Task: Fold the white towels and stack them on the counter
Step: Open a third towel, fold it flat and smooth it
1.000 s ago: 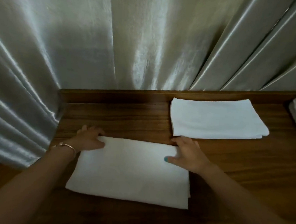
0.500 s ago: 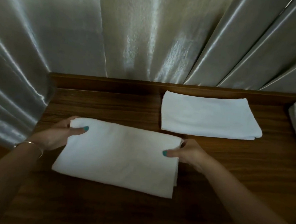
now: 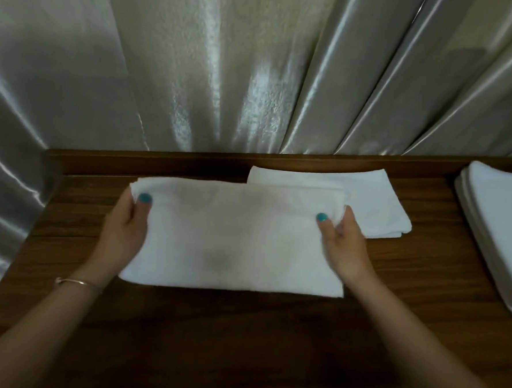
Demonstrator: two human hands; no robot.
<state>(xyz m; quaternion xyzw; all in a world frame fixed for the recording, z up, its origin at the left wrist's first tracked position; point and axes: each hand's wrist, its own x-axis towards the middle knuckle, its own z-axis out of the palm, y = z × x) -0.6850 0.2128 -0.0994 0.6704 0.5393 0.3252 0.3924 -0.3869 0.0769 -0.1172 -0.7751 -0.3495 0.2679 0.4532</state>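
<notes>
A folded white towel (image 3: 234, 237) is held just above the wooden counter (image 3: 424, 264), its far edge overlapping the near left part of a second folded towel (image 3: 374, 207) that lies flat by the back rail. My left hand (image 3: 126, 231) grips the held towel's far left corner, thumb on top. On the far right corner my right hand (image 3: 341, 244) pinches in the same way. A stack of folded white towels (image 3: 498, 238) sits at the counter's right edge, partly cut off by the frame.
A silver-grey curtain (image 3: 256, 74) hangs behind the counter and wraps around its left end. A raised wooden rail (image 3: 148, 164) runs along the back. Bare dark wood lies between the held towel and me.
Both hands went from pressing the towel flat to gripping its far corners. The towel has been lifted and carried away from me and to the right, toward the folded towel at the back.
</notes>
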